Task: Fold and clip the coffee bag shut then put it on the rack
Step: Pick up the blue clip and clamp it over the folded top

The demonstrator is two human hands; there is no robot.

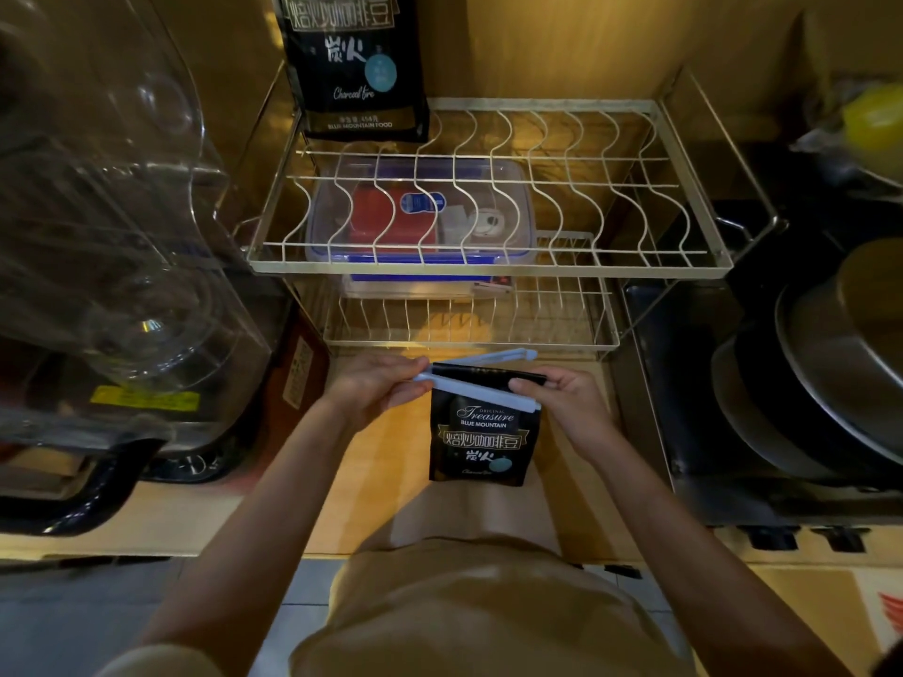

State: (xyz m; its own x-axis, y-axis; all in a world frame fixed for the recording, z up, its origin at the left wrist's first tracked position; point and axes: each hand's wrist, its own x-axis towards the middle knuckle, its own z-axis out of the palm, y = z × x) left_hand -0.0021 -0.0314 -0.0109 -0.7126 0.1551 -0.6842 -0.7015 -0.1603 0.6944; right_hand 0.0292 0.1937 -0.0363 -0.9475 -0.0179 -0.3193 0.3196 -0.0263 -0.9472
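A small black coffee bag with white lettering hangs upright in front of me, its top folded over. A long pale blue clip lies open across the fold, one arm in front of the bag and one behind. My left hand grips the clip at its hinged left end. My right hand pinches the bag's folded top at the right, next to the clip's free ends. The two-tier wire rack stands just beyond, on the counter.
A larger black coffee bag stands on the rack's top tier at the back left. A clear plastic box sits under that tier. Glass appliances crowd the left; a dark tray with metal pans fills the right.
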